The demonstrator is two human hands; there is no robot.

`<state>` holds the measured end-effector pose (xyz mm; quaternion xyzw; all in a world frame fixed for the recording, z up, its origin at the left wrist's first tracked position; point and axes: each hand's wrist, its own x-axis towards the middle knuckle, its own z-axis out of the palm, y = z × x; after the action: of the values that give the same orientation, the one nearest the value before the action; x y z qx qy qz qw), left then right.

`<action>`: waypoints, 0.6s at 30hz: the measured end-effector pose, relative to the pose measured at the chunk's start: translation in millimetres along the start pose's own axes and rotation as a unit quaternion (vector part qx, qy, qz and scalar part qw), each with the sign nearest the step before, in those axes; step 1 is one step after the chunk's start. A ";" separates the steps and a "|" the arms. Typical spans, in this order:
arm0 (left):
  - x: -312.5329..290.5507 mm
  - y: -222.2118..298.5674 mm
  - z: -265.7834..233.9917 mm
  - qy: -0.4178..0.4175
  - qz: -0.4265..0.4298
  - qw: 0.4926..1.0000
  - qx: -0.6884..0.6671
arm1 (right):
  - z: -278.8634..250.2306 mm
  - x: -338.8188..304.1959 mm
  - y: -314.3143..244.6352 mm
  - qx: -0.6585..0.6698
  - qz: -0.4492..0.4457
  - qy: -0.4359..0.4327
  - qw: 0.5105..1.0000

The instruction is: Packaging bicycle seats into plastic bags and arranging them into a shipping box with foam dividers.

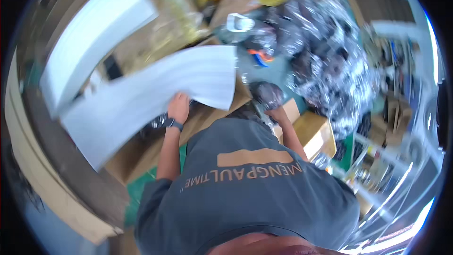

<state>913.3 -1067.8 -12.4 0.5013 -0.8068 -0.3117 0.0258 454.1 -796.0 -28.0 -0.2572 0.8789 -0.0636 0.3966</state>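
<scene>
My left hand (179,108), with a dark band on its wrist, grips the near edge of a long white foam sheet (155,85). The sheet lies bent across an open cardboard box (141,153) and hides most of its inside. Under the sheet's edge some dark, clear-wrapped items (159,121) show in the box. My right hand (277,114) is closed at the near side of a rounded dark item in clear plastic (268,95), right of the box. Its fingertips are partly hidden by blur.
A second white foam sheet (101,33) curves at the far left. A big heap of dark plastic-wrapped items (325,52) covers the far right. A small cardboard box (314,134) stands by my right forearm. A white container (239,22) and yellow tape-like film (177,9) lie beyond.
</scene>
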 end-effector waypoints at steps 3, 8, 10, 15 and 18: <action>-4.6 -0.9 42.8 -0.140 0.022 0.990 -0.003 | -19.2 1.3 -23.3 0.196 0.088 -0.080 0.973; 5.5 191.0 3.5 -0.200 -0.055 0.927 -0.312 | -120.6 -104.3 -92.7 0.532 -0.040 -0.171 0.828; -25.0 304.6 -24.2 -0.162 -0.062 0.704 -0.689 | -150.1 -137.8 -69.7 0.465 -0.206 -0.263 0.820; -56.5 386.9 -16.7 -0.165 0.005 0.731 -0.662 | -224.0 -103.3 72.2 0.234 -0.222 0.285 0.903; -73.1 418.2 -29.6 -0.163 0.035 0.681 -0.713 | -279.6 -61.7 175.3 0.006 -0.053 0.589 0.807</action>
<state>628.6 -894.8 252.4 0.2442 -0.3487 -0.8684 0.2541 213.7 -640.1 147.0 -0.2138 0.9285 -0.2288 -0.1994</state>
